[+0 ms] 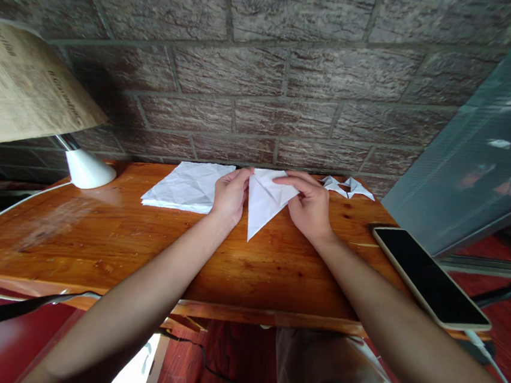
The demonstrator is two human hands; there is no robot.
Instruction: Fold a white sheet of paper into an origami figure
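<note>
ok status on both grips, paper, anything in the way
Left grip, right grip both on folded paper. Sharp corner toward wearer. Nothing visibly blocking; paper stack by left grip, phone aside.

A person's left hand (pixel 230 197) and right hand (pixel 311 201) hold a folded white sheet (pixel 263 203) over a wooden table (pixel 282 279).
The left hand pinches the sheet's left edge; the right grips the other side, fingers across its upper face, and a sharp corner points toward the person between the wrists. Just left of the left hand lies a stack of creased paper (pixel 176 188), with a lamp (pixel 91 169) under a newsprint shade (pixel 23 81) farther left. Just right of the right hand sits a folded paper shape (pixel 360 188). Right of the right forearm lies a phone (pixel 428 274). A block wall (pixel 257 71) rises beyond both hands.
</note>
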